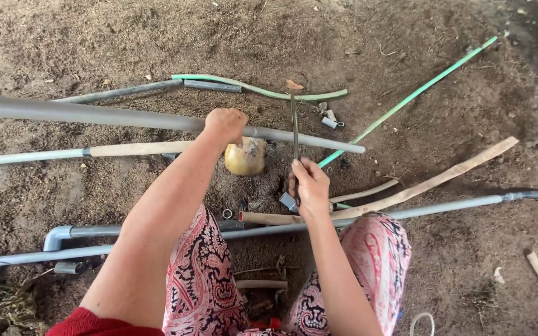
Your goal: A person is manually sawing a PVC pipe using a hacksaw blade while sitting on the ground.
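Observation:
My left hand [224, 124] is closed around a long grey pipe [94, 115] that runs from the left edge to the middle of the dirt ground. My right hand [311, 186] grips the handle end of a thin dark saw-like blade [294, 127], which stands across the grey pipe near its right end. A rounded yellowish stone [245, 157] lies under the pipe between my two hands. My patterned trouser legs [207, 274] fill the lower middle.
Several other pipes lie about: a grey one with an elbow [57, 236] at lower left, a long grey pipe [443, 205] to the right, green tubes [406, 99] at the back. Wooden sticks [443, 177] and small pipe fittings [330, 121] lie on the soil.

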